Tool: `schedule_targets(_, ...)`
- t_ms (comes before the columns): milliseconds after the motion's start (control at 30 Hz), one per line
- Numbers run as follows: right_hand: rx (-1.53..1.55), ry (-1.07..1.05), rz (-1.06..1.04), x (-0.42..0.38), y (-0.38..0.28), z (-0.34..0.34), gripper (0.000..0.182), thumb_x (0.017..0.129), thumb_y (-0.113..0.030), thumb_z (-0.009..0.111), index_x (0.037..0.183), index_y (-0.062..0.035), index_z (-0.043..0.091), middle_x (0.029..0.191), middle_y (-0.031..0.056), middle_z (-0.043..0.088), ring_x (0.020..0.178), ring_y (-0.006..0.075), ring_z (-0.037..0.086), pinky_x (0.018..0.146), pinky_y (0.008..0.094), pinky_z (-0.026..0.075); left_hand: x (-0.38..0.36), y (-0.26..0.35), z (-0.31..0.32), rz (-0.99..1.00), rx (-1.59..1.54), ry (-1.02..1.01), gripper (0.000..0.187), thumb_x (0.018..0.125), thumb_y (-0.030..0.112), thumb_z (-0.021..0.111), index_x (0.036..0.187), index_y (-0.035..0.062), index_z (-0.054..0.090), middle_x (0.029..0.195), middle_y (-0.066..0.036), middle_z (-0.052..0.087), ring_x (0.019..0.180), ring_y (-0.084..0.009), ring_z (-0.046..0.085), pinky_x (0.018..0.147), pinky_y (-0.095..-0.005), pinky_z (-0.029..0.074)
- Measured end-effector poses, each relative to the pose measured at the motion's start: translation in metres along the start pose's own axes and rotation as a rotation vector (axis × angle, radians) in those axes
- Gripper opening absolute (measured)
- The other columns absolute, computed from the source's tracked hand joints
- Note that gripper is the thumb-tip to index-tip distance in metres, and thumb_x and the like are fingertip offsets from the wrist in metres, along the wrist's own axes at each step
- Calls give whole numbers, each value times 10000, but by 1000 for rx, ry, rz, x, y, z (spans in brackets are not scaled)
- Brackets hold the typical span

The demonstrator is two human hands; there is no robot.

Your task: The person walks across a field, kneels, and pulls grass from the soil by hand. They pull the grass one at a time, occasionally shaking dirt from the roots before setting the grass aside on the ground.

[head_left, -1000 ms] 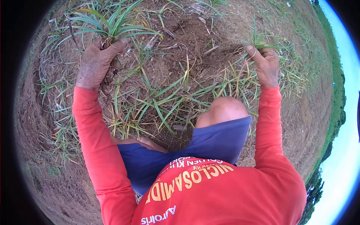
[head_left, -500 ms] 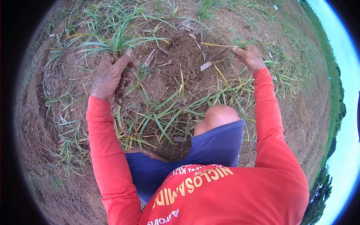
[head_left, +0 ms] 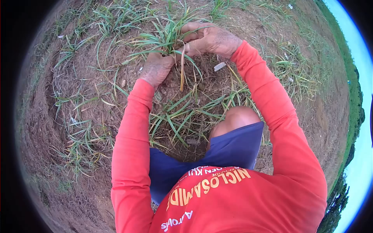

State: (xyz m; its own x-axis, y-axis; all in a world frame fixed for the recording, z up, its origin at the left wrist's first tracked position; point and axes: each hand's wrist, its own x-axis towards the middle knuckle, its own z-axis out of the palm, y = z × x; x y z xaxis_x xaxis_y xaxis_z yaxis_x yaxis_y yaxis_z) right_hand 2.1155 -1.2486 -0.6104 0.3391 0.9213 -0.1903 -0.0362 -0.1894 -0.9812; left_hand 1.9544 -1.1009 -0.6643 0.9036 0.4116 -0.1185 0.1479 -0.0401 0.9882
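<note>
Grips plant (head_left: 167,35) low in left hand (head_left: 157,69), out ahead over soil (head_left: 208,64). Holds right hand (head_left: 213,39) angled inward at its base, with curled fingers (head_left: 191,28) near a brown leaf (head_left: 182,75); cannot tell if pinching it.

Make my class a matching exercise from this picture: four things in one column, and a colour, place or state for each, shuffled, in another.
Things
1. Left hand
2. Shorts
3. Leafy plant
4. Shirt

Descriptions
A. Red, with printed lettering
B. Green, with long narrow leaves
C. At the plant's base
D. Blue, one bare knee showing beyond

Pairs: 1-C, 2-D, 3-B, 4-A
</note>
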Motion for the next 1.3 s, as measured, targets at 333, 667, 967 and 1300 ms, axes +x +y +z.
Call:
schedule_targets(333, -601, 310, 158, -56, 139, -51, 420, 833, -129, 631, 1238, -51, 709, 1126, 194, 709, 1055, 321, 683, 952, 380, 533, -11, -3, -55, -81, 130, 70, 396, 892, 310, 769, 1090, -28, 710, 887, -49, 716, 801, -99, 596, 770, -297, 490)
schedule_targets(667, -836, 366, 303, -49, 132, -41, 361, 873, -228, 637, 1182, -69, 733, 1057, 223, 724, 1024, 395, 691, 962, 464, 530, -14, 5, -79, -86, 174, 141, 428, 856, 366, 824, 1017, -13, 706, 827, 17, 645, 729, -65, 545, 675, -258, 457)
schedule_targets(967, -1139, 479, 142, -47, 167, -49, 227, 943, -239, 624, 1062, -84, 739, 1042, 210, 732, 989, 421, 692, 907, 506, 537, -25, 9, -86, -23, 281, 241, 389, 827, 334, 777, 948, -28, 702, 753, -19, 644, 680, -101, 527, 639, -311, 447)
schedule_targets(1300, -730, 615, 83, -75, 79, -66, 293, 938, -245, 650, 1057, 7, 739, 912, 178, 744, 829, 301, 720, 777, 405, 545, -17, -2, -92, -138, 242, 179, 349, 856, 342, 836, 853, 6, 741, 770, 17, 627, 653, -54, 531, 597, -259, 415)
